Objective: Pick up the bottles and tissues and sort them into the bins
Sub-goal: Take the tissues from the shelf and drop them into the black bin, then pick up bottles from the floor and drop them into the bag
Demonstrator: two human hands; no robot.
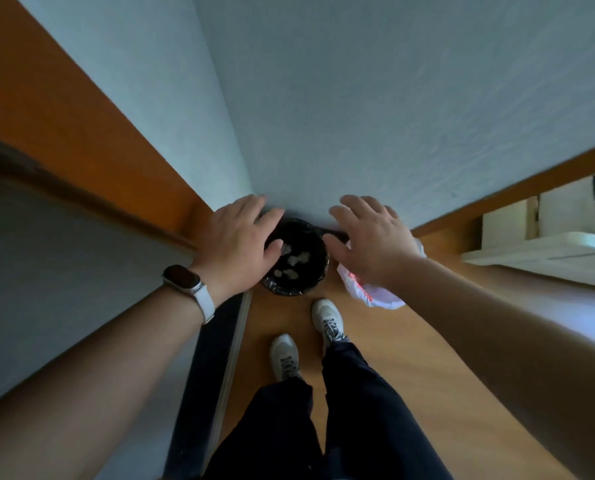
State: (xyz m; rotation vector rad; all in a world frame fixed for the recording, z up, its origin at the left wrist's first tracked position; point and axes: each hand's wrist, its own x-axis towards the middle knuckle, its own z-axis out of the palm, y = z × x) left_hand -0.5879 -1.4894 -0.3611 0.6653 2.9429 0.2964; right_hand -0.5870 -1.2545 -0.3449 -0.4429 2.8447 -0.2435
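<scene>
Dark trousers (341,427) fill the near bottom edge, with my two pale lace-up shoes, one (284,355) nearer and one (327,317) farther, standing on the wooden floor (427,375). Both bare forearms reach away from me.

On the far left, orange-brown wood trim (64,98) runs along the blue-grey textured wall (358,98), and a dark strip (213,358) with a pale edge lies along the floor beside my feet. One watch (181,277) with a dark face and a white strap sits on my left wrist; I can read nothing on its face. My left hand (235,242) hangs palm down over the left rim of the one black bin (289,292), its fingers (268,216) straight, slightly spread and holding nothing.

That bin is lined with a black bag and stands on the floor against the wall, just beyond my toes. Tissues (294,259) lie inside it as several white crumpled wads, too blurred to count exactly.

Just right of the bin, my right hand (372,237) hovers palm down with its fingers (341,218) spread and loose, gripping nothing. Beneath it shows one white plastic bag (375,294) with red print I cannot read; whether it lines a second bin I cannot tell. White furniture (538,251) stands at the far right.
</scene>
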